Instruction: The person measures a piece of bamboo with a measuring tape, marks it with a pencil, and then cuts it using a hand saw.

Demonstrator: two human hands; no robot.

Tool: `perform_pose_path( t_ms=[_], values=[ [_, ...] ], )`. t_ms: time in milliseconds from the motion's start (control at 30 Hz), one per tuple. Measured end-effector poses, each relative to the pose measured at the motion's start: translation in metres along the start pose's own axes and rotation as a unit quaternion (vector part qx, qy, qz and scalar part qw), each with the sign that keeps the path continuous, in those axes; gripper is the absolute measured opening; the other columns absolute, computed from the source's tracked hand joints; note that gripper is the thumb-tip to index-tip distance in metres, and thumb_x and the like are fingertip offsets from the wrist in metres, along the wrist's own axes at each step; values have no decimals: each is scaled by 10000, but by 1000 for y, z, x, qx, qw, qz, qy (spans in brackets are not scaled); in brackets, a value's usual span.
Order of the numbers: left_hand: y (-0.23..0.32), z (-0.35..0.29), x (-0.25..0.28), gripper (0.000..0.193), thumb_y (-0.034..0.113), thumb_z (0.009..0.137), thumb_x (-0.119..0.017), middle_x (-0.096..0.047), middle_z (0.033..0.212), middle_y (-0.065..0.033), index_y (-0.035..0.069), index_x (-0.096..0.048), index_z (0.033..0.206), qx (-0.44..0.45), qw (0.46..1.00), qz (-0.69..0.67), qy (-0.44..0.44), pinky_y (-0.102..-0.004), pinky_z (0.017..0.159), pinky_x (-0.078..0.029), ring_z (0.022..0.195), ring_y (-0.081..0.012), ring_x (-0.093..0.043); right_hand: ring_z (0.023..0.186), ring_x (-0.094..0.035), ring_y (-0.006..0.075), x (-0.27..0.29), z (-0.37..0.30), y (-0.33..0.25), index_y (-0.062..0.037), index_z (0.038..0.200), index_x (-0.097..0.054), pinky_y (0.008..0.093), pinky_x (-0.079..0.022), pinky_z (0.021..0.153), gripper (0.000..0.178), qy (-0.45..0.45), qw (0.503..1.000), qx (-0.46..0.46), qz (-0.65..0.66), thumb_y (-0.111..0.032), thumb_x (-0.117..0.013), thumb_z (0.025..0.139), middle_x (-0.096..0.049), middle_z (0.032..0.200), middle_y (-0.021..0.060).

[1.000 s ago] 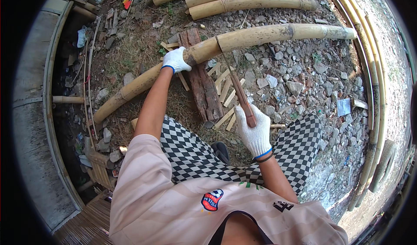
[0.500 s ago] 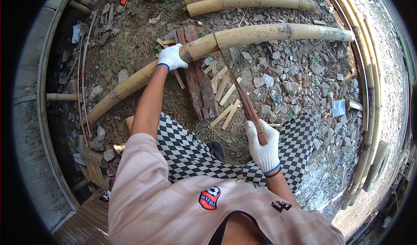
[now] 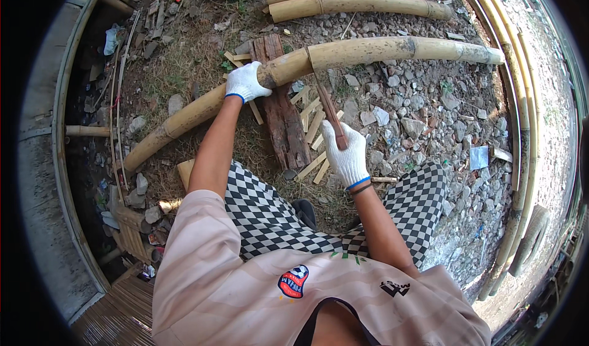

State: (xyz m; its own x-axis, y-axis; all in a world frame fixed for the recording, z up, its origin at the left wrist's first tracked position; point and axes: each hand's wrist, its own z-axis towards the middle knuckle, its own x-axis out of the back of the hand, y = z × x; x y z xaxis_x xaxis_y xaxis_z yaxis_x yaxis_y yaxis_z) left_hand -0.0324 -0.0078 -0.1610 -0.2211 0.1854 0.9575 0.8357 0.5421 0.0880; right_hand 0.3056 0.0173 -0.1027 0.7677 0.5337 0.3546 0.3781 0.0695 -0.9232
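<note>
A long bamboo pole [image 3: 368, 50] lies across a dark wooden block [image 3: 283, 116] on the gravel. My left hand [image 3: 244, 82], in a white glove, presses on the pole just left of the block. My right hand [image 3: 346, 155], also gloved, grips the brown wooden handle of a chopping blade [image 3: 328, 109]. The blade's tip sits against the pole at a node, where a cut line shows. Split bamboo strips [image 3: 313, 131] lie on the ground under the tool.
More bamboo poles [image 3: 356, 2] lie at the top. Thin curved poles [image 3: 521, 100] run down the right side. Stones and gravel [image 3: 417, 125] cover the ground. A bamboo-edged ledge [image 3: 61, 162] borders the left, with rubble beside it.
My right hand has brought the blade forward and down from a raised position until its tip meets the pole. The left hand stays on the pole.
</note>
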Motion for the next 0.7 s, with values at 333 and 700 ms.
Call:
perform_pose_path(
  t_ms=[333, 700],
  values=[
    [-14, 3, 3, 888, 572, 602, -864, -745, 1221, -174, 171, -629, 1359, -10, 1000, -17, -12, -483, 997, -558, 1142, -372, -710, 579, -555, 154, 12, -3, -2, 27, 937, -723, 365, -488, 586, 388, -20, 999, -12, -23, -340, -679, 1054, -608, 644, 144],
    [-11, -19, -2, 890, 580, 549, -881, -701, 1256, -150, 153, -689, 1306, -54, 998, -18, -20, -456, 1032, -556, 1166, -345, -689, 568, -593, 248, 2, -9, -9, 17, 912, -701, 378, -487, 590, 387, -17, 999, -16, -25, -351, -702, 1033, -602, 640, 159]
  ],
)
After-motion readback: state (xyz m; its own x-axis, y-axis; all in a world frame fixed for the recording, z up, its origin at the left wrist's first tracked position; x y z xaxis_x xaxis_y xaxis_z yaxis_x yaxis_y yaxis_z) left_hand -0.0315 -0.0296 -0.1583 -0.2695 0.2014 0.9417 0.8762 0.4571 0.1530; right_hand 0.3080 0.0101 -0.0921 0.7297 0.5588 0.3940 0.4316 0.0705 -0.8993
